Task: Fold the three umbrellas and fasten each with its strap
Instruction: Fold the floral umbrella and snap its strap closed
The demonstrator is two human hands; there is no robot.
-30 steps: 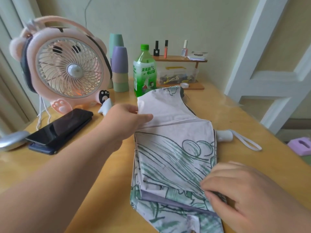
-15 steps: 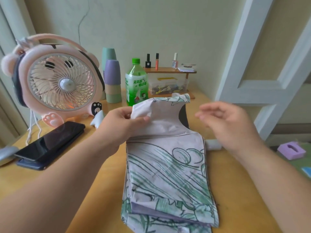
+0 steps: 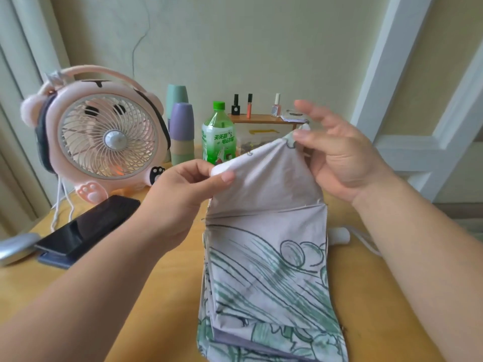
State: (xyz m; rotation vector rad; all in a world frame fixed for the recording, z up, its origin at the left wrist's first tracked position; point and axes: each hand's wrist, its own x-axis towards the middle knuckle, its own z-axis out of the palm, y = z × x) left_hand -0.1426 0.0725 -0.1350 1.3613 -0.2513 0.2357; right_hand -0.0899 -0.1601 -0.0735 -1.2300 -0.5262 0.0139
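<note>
Umbrella, collapsed and partly pleated, on the middle of the table. Its printed panels lie stacked flat towards the near edge. Its far end is raised off the wood.

Left hand: thumb and forefinger pinch the left corner of the raised panel. Right hand: fingers spread, thumb against the panel's peak. Whether it truly nips the cloth cannot be told. The cloth thus hangs between the two hands, and the flat stack lies below and nearer than both. The white handle juts out beside the stack's right edge, under the right wrist.

Likely hazards:
- The panel is held only at its two top points. If the loose right hold slips, the fold would probably drop askew and undo the alignment.
- Nothing weighs down the stacked pleats, so a sideways tug could fan them out.
- The bottle stands just behind the raised cloth, towards the far edge. A forward sweep might tip it.
- No fastening strap can be seen, so closure looks some steps off.
</note>
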